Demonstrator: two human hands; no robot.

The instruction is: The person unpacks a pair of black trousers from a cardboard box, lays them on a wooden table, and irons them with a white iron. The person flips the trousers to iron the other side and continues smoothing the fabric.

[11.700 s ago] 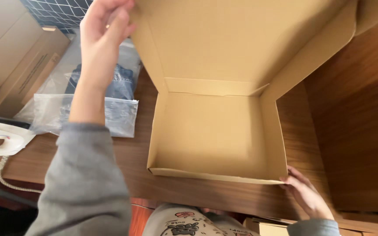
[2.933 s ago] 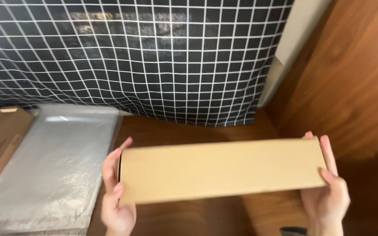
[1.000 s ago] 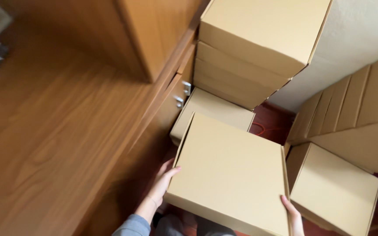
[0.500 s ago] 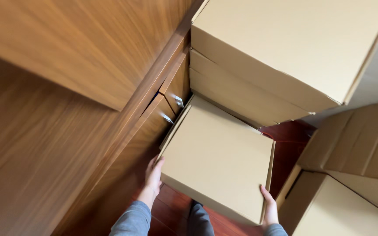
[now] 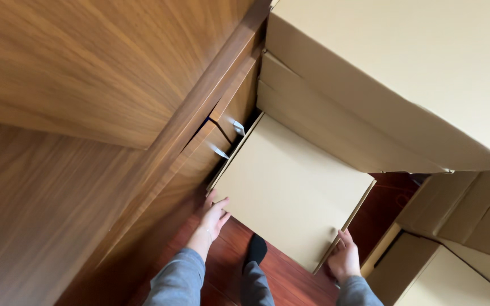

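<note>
Floorboards [image 5: 290, 283] — box's [image 5: 290, 190] far end hidden

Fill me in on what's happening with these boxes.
A person holds a flat closed cardboard box low, beside a wooden cabinet. The left hand grips its near left corner, and the right hand its near right corner. It sits against a taller stack of cardboard boxes; more boxes stand to the right.

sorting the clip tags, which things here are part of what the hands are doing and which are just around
In hand:
flat cardboard box
left hand at its near left corner
right hand at its near right corner

Just around:
stacked cardboard boxes
wooden drawer unit
boxes at right
</note>
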